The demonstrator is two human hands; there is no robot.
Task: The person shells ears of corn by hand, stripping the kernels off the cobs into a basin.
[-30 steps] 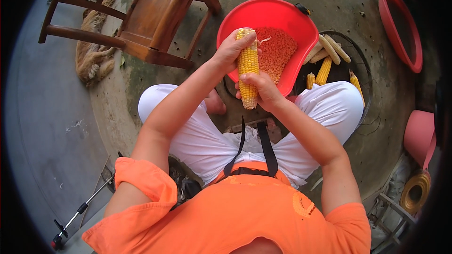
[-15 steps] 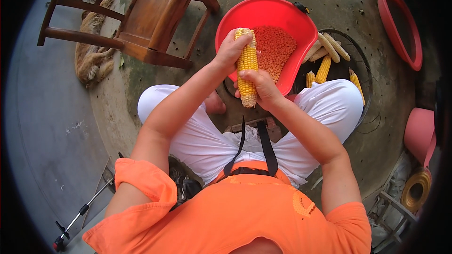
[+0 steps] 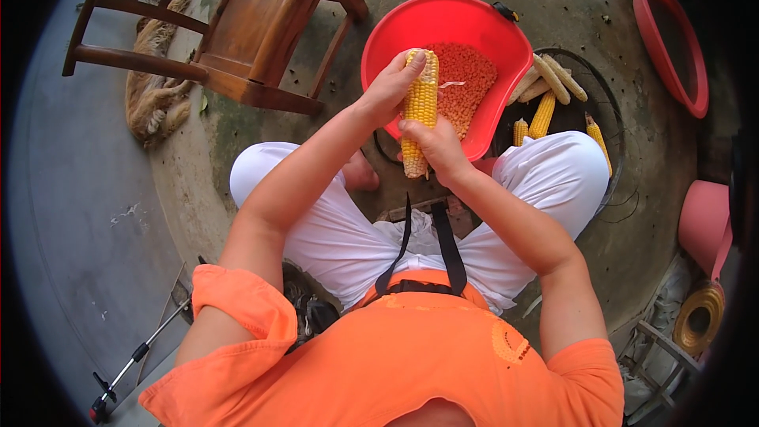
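Note:
Both my hands hold one ear of yellow corn (image 3: 422,101) over the near edge of a red plastic basin (image 3: 395,32). My left hand (image 3: 387,87) is wrapped round its upper part, the thumb pressing near the top, where the rows look broken and pale. My right hand (image 3: 440,146) grips it lower down, its thumb across the front. Below the right thumb the cob's blunt end points toward me. Loose orange kernels (image 3: 473,67) lie heaped in the basin, with a thin whitish strip (image 3: 452,84) on top. Most fingertips are hidden behind the corn.
Right of the basin, a dark round container (image 3: 577,63) holds yellow ears (image 3: 542,116) and pale cobs (image 3: 556,83). A wooden chair (image 3: 253,28) stands at the left, a tan furry animal (image 3: 154,99) lying beside it. A pink bucket (image 3: 704,217) is at the far right.
The corn has shifted slightly right and tilted, its top leaning right. My left hand moved a little with it. A whitish strip now shows on the kernels.

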